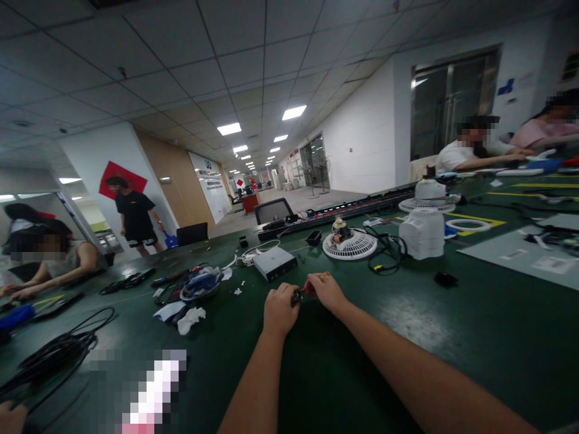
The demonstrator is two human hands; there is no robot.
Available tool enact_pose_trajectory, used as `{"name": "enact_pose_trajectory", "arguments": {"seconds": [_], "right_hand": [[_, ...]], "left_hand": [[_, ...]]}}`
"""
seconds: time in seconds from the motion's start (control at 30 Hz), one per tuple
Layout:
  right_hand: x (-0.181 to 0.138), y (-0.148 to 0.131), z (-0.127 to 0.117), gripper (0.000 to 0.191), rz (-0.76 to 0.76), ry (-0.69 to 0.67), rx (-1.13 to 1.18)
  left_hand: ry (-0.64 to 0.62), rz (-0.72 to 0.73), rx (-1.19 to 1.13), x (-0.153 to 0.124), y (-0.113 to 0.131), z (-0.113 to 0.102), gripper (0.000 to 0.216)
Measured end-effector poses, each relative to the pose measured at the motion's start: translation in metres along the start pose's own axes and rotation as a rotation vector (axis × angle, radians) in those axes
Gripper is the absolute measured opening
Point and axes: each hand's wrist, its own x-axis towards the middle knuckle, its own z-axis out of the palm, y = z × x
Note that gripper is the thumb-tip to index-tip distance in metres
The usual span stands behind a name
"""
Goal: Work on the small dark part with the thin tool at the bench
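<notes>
My left hand [280, 310] is closed around a small dark, round part [297, 297] with a shiny edge, just above the green table. Close beside it, the fingers of my right hand [327, 292] pinch a thin reddish thing [307, 290] that points toward the dark part. Its kind is too small to make out, and I cannot tell whether the two pieces touch. Just beyond my hands lies a grey metal box like a disc drive [274, 263]. A white fan grille [350, 246] with an exposed motor [341, 232] on it sits farther right.
A white plastic housing [421, 234] and black cable [389, 253] lie right of the grille. Crumpled white tissue [191, 320], a blue coiled bundle [202, 282] and black cables [58, 349] are at left. Other people sit at both table sides; one person [136, 211] stands behind.
</notes>
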Motion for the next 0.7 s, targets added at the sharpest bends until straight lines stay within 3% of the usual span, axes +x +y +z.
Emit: {"name": "enact_pose_trajectory", "arguments": {"seconds": [0.4, 0.57, 0.7], "right_hand": [[-0.0062, -0.0046, 0.0029, 0.033, -0.081, -0.031, -0.181], [-0.0054, 0.001, 0.0069, 0.033, -0.014, -0.125, -0.069], [-0.0021, 0.005, 0.0068, 0.032, -0.029, -0.086, 0.001]], "left_hand": [[-0.03, 0.04, 0.04, 0.0002, -0.0006, 0.0009, 0.028], [-0.015, -0.008, 0.007, 0.0002, -0.0038, 0.0015, 0.031], [-0.032, -0.042, -0.017, 0.0008, -0.003, 0.0019, 0.032]]}}
